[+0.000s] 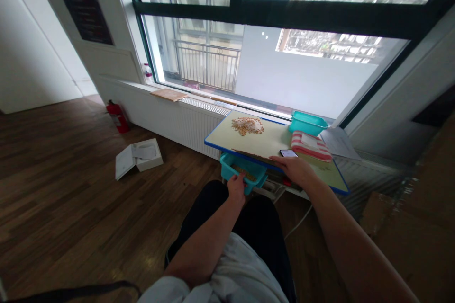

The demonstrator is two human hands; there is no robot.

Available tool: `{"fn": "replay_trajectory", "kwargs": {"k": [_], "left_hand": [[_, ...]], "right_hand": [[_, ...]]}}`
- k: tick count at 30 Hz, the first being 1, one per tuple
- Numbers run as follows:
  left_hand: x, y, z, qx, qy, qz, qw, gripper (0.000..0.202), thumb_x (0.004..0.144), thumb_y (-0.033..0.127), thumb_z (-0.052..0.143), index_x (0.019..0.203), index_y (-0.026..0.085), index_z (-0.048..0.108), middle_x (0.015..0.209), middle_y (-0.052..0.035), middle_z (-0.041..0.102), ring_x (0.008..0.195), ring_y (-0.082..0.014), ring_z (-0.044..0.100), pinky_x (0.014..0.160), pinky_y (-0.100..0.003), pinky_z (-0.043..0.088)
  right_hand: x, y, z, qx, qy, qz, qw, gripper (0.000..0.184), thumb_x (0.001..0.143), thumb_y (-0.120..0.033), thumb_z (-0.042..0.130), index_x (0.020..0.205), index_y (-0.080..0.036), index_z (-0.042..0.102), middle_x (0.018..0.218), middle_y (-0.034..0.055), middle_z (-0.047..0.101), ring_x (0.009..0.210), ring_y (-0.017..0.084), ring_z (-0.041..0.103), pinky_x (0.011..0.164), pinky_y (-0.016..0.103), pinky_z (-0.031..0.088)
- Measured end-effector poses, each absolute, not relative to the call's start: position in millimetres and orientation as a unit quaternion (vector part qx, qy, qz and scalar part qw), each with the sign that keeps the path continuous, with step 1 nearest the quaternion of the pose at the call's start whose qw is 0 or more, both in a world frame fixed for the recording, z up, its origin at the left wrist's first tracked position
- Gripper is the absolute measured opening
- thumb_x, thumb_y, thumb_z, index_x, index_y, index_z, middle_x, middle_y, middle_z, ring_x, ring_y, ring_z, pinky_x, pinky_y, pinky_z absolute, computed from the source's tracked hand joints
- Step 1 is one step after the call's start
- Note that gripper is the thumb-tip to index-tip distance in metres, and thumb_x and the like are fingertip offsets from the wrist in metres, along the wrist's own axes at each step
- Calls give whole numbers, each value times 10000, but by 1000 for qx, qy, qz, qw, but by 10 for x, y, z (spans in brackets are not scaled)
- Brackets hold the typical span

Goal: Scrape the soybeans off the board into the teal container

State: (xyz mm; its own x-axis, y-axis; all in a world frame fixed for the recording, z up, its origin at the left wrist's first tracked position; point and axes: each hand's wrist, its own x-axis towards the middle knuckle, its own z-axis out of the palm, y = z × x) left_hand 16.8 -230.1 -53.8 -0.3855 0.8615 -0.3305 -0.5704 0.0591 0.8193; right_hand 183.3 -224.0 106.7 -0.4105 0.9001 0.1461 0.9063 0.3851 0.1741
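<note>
- Left hand [237, 187] grips the teal bin [227, 166] just ahead, its length along the tabletop [275, 140] edge.
- Right hand [294, 169], by the phone [288, 153]: I can't tell its grip.

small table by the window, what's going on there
A left hand grips the near rim of a turquoise bin below the front edge of the table; grainy bits lie inside. The right hand is at that edge, beside a phone. A grainy pile lies on top; right of it is a striped towel, with a second bin behind.
</note>
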Motion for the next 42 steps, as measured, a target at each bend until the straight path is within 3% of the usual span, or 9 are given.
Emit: {"fn": "replay_trajectory", "kwargs": {"k": [13, 33, 39, 42], "left_hand": [[133, -2321, -493, 147, 499, 673, 526, 270, 651, 263, 648, 529, 184, 421, 413, 59, 387, 373, -79, 397, 388, -215, 325], [143, -2291, -491, 150, 499, 674, 524, 267, 646, 232, 645, 531, 182, 409, 425, 62, 381, 375, -72, 387, 386, -207, 321], [136, -2295, -497, 151, 501, 673, 523, 260, 648, 225, 639, 528, 182, 412, 422, 61, 388, 372, -75, 396, 392, -211, 333], [130, -2300, -497, 153, 498, 672, 526, 245, 644, 234, 644, 541, 179, 429, 428, 59, 396, 373, -79, 403, 389, -213, 332]], "right_hand": [[2038, -2293, 1157, -568, -812, -138, 14, 348, 884, -365, 391, 1186, -404, 558, 925, 48, 699, 731, 191, 646, 591, 252, 419], [1982, -2513, 1405, -571, -812, -122, 8, 360, 885, -364, 365, 1180, -382, 570, 927, 46, 693, 788, 187, 638, 586, 241, 386], [1995, -2491, 1397, -605, -782, -148, 14, 372, 867, -382, 388, 1176, -327, 588, 916, 68, 702, 738, 195, 642, 543, 243, 368], [2049, -2486, 1370, -607, -784, -133, 0, 354, 857, -360, 407, 1161, -362, 588, 944, 46, 699, 763, 190, 640, 569, 244, 385]]}}
